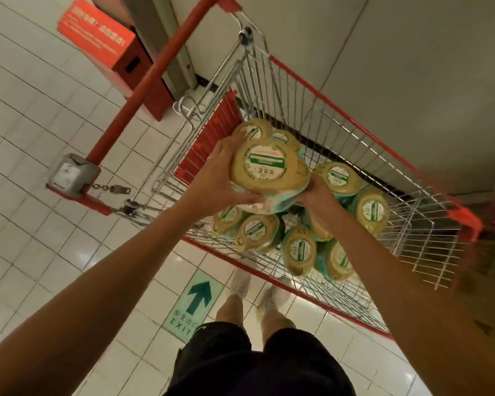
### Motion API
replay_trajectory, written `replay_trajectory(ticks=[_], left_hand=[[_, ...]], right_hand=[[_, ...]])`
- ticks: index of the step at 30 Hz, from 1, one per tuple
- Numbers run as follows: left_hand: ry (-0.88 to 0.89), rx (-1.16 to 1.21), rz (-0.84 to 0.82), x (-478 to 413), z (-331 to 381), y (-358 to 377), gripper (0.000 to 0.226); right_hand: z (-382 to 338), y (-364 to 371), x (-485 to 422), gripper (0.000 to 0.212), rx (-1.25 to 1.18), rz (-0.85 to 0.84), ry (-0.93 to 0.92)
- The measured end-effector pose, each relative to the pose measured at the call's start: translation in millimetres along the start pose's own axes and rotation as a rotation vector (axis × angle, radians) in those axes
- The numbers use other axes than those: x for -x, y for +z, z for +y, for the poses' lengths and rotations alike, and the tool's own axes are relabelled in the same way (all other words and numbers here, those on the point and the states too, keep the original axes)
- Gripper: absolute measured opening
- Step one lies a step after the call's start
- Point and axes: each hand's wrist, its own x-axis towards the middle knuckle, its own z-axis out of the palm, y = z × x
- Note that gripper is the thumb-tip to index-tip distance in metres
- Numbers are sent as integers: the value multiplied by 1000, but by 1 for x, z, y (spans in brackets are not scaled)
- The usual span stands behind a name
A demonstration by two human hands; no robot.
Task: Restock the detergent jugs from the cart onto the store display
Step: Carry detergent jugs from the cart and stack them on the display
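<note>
I look straight down into a wire shopping cart [306, 115] with red trim. Several detergent jugs [372, 210] stand in it, each with a tan round cap bearing a white and green label over a teal body. One jug [267, 167] is raised above the others. My left hand [220, 178] grips its left side with fingers curled round the cap edge. My right hand [317, 195] holds it from the lower right, partly hidden under the jug. A second jug cap [252, 130] shows just behind the lifted one.
The cart's red handle bar [155, 81] and coin lock [72, 175] lie to the left. A red box [106, 44] stands by a pillar beyond. White tiled floor carries a green exit arrow sticker [195, 301]. My legs and shoes are below the cart.
</note>
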Motion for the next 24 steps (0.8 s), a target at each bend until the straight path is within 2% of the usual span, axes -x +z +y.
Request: replay_trajectory(ticks=[3, 8, 10, 13, 16, 19, 24], left_hand=[[-5, 267, 27, 10, 26, 11, 130], [15, 451, -70, 33, 71, 52, 117], [37, 470, -135, 41, 89, 71, 114], [53, 491, -255, 52, 112, 99, 117], [100, 452, -382, 62, 139, 129, 108], [151, 426, -538, 73, 169, 163, 117], [286, 326, -824, 112, 234, 234, 112]], right_hand=[[-20, -16, 54, 51, -94, 96, -41], [-20, -45, 148, 62, -156, 253, -100], [-11, -57, 186, 62, -185, 288, -104], [4, -71, 243, 52, -246, 364, -78], [29, -79, 296, 51, -285, 457, -75], [55, -79, 351, 50, -365, 578, -114], [111, -65, 454, 49, -514, 889, -131]])
